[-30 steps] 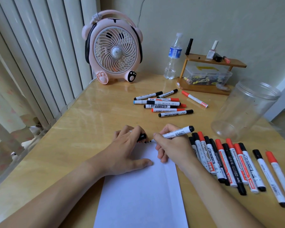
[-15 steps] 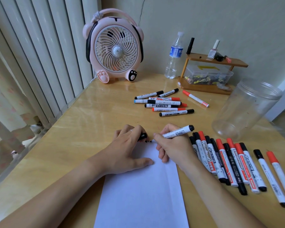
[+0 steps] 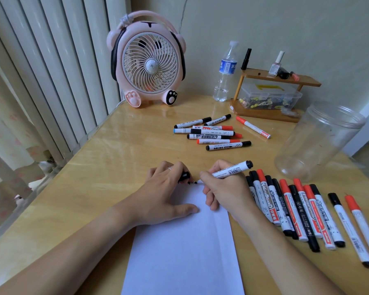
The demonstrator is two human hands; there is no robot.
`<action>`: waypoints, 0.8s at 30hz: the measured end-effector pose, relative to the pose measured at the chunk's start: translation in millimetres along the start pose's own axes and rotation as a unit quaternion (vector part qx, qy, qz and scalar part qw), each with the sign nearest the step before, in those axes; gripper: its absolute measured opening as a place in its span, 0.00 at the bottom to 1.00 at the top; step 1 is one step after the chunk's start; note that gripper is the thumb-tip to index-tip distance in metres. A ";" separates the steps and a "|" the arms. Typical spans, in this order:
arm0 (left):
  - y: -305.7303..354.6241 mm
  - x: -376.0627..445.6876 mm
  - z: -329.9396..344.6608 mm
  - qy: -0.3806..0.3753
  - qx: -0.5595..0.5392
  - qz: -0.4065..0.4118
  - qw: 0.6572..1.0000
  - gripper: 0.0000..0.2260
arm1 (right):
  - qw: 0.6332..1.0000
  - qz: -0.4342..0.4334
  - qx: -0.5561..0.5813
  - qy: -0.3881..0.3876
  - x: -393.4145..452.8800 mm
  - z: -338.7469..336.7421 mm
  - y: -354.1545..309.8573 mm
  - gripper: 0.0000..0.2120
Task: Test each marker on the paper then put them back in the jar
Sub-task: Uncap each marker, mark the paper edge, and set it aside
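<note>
At the far edge of the white sheet of paper [image 3: 185,241], the right hand [image 3: 226,188] pinches a white-barrelled black marker [image 3: 230,170], tip down on the sheet beside a short row of black marks [image 3: 191,182]. Just left of that grip, the left hand [image 3: 164,194] rests on the paper, its fingers curled around a small black marker cap [image 3: 184,175]. Right of the grip lies a row of capped red and black markers [image 3: 296,211], touching side by side. Beyond it, a loose cluster of markers [image 3: 213,134] lies on the wooden table [image 3: 94,177]. Far right stands the clear plastic jar [image 3: 320,141], tilted, open-mouthed.
</note>
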State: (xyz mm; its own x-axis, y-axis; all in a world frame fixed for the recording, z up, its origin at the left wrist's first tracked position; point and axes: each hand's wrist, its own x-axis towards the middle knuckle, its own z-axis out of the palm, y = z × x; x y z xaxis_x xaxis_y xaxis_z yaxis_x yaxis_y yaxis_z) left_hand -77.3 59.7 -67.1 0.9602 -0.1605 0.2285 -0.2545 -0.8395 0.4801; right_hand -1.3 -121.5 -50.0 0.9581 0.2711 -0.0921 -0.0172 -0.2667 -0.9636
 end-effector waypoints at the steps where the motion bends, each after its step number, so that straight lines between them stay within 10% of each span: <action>1: -0.1 0.0 -0.2 -0.001 0.000 0.001 1.000 0.26 | 1.000 -0.001 0.004 0.003 0.0 -0.1 0.0 0.08; 24: -12.7 7.0 3.1 0.105 0.010 0.010 0.994 0.10 | 0.989 -0.080 0.105 -0.060 -9.5 3.4 -5.3 0.13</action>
State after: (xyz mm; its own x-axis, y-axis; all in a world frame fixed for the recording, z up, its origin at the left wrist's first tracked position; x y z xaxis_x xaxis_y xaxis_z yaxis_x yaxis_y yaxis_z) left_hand -67.0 67.7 -74.3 0.9094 -0.0664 0.4106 -0.2683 -0.8480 0.4571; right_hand -11.3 -119.6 -44.9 0.9127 0.4057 0.0486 0.0607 -0.0171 -0.9980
